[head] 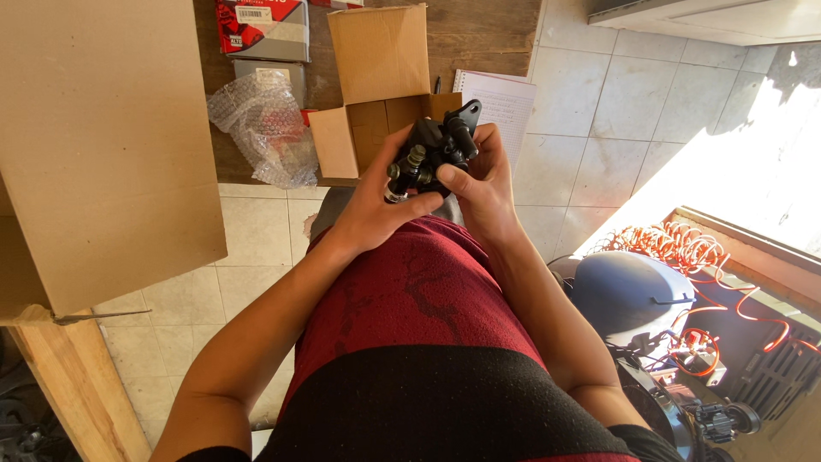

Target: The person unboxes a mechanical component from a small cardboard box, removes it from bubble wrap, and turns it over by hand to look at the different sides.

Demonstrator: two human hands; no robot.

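Both my hands hold a black metal mechanical part [434, 145] with a bracket ear and short bolts, up in front of my chest. My left hand [380, 204] cups it from below and the left, thumb against its underside. My right hand [483, 184] grips its right side, thumb pressed on the front. Just behind the part stands a small open cardboard box [376, 94] on a dark wooden table [479, 38].
A large cardboard box [103, 145] fills the left. Bubble wrap [261, 124], a red-and-grey package [263, 27] and a lined notebook [505, 103] lie on the table. At lower right sit a grey rounded tank [629, 291] and a coiled orange hose [676, 248]. The floor is tiled.
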